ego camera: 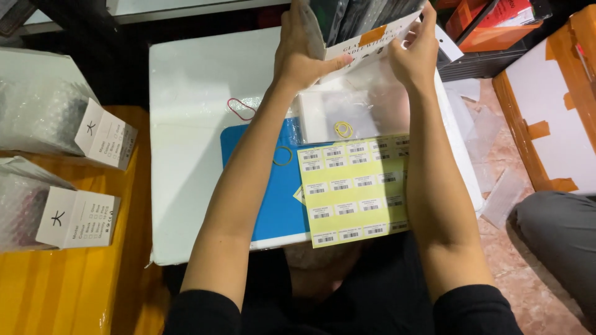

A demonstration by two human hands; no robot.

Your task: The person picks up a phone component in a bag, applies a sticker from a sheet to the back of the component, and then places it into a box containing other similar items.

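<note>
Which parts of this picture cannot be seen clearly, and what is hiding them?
Head view only:
- Stack of flat packages: its top is cut off by the upper edge.
- Left hand: fingers hidden behind the stack.
- Right hand: fingertips hidden by the stack's front card.
- Yellow label sheet: right side covered by the right forearm.
- Blue board: partly under the sheet and left forearm.

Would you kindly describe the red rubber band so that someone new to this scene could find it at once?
Start at the white board across the person's lap. Just left of the left forearm, above the blue sheet, lies the red rubber band. It is the only red loop; the yellow bands lie farther right, near the yellow label sheet.
</note>
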